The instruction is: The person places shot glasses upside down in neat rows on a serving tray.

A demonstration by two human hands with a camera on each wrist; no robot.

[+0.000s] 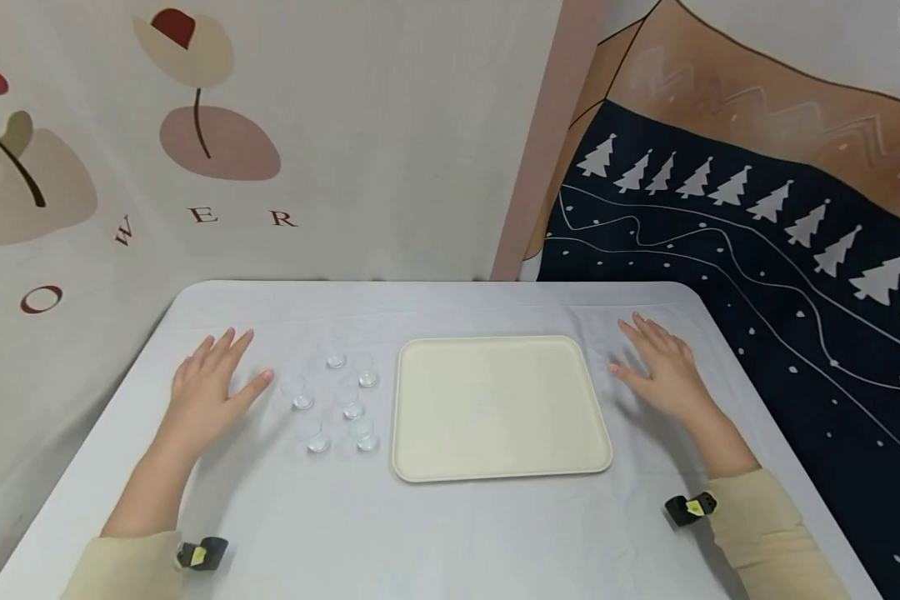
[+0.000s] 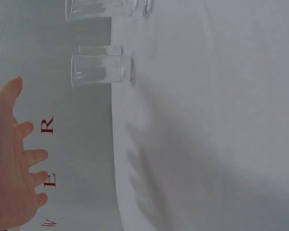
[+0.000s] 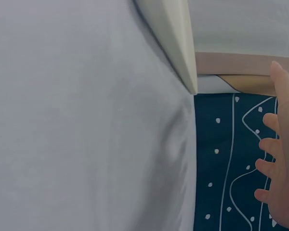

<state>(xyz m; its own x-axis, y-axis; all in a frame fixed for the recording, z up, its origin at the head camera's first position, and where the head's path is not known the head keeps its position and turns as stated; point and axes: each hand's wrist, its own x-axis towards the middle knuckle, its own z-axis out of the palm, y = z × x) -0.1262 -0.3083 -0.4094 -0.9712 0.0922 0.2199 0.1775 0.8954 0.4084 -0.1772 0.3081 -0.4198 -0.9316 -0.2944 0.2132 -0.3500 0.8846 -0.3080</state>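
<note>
Several small clear shot glasses (image 1: 318, 442) stand upright in a loose group left of the table's middle. To their right lies a cream rectangular tray (image 1: 501, 408) with nothing on it. My left hand (image 1: 208, 392) hovers left of the glasses, fingers spread and holding nothing; in the left wrist view a shot glass (image 2: 102, 69) stands beyond the thumb. Off the tray's right side, my right hand (image 1: 663, 367) is held above the cloth with its fingers apart, touching nothing. The right wrist view shows that hand (image 3: 284, 159) beside the tray's edge (image 3: 171, 38).
A white cloth (image 1: 487, 533) covers the table. Behind it hangs a pale curtain (image 1: 390, 167) with flower prints, and a dark fabric with white trees (image 1: 690, 233) hangs at the right. Each sleeve cuff carries a small black wrist camera (image 1: 202, 553).
</note>
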